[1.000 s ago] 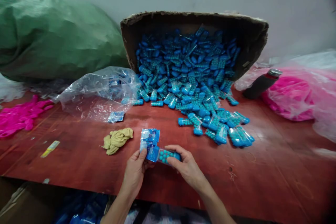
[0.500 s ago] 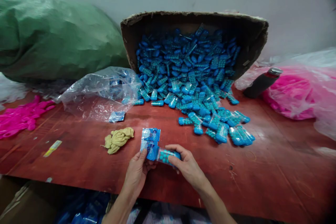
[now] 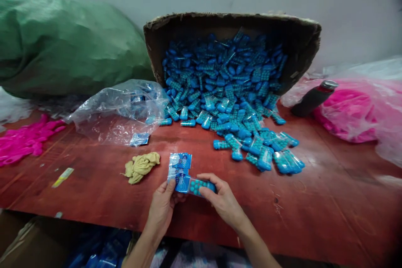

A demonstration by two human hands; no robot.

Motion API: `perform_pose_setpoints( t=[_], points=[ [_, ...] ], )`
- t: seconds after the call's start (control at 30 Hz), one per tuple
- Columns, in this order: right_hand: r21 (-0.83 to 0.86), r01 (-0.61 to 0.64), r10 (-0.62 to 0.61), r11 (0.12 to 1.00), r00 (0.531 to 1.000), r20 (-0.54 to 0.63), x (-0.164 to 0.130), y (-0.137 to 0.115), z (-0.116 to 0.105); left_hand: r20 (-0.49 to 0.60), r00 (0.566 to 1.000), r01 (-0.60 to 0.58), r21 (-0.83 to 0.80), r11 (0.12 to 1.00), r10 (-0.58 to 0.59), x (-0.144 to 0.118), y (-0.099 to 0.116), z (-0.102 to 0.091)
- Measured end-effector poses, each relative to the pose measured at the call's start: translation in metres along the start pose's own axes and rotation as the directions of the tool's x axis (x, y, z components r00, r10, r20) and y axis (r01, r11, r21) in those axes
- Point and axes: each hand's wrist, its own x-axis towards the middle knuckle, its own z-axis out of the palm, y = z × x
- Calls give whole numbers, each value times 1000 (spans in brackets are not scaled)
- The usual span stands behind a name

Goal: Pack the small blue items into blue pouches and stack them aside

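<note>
Left hand (image 3: 163, 205) fingers pinching glossy blue sachet (image 3: 182, 183), right hand (image 3: 223, 201) fingers gripping knobbly turquoise capsule (image 3: 201, 186)

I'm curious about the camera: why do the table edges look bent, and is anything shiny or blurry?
Head view: the wide lens bows the red table and the tipped cardboard box, and the corners darken. Soft glare sits on the clear plastic bag and on the table at right. The left hand and right hand, on a small blue packet, look sharp; the far edges smear.
</note>
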Motion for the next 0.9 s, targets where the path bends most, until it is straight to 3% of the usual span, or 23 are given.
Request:
perform_pose_setpoints(
  t=[0.27, 0.37, 0.5, 0.57, 0.73, 0.9],
  points=[
    [-43, -30, 26, 999, 996, -83, 0, 3, 3, -14, 998, 56, -32, 998, -57, 3, 2, 2],
    [-249, 55, -93, 967, 985, -145, 3, 10, 4, -14, 993, 119, -81, 990, -121, 1, 2, 3],
    [-554, 54, -216, 831, 948, -232, 5, 14, 6, -24, 990, 135, -98, 986, -138, -2, -2, 4],
    [-510, 69, -214, 857, 949, -232, 5, 9, 9, -16, 993, 118, -71, 991, -119, -3, -4, 4],
    [-133, 115, -128, 984, 988, -89, 9, -3, 19, 23, 999, 45, -10, 999, -45, -7, -9, 7],
    [-36, 69, -72, 997, 994, -81, 10, 6, 25, 2, 1000, -12, 82, 997, 12, -10, -14, 9]
  ],
)
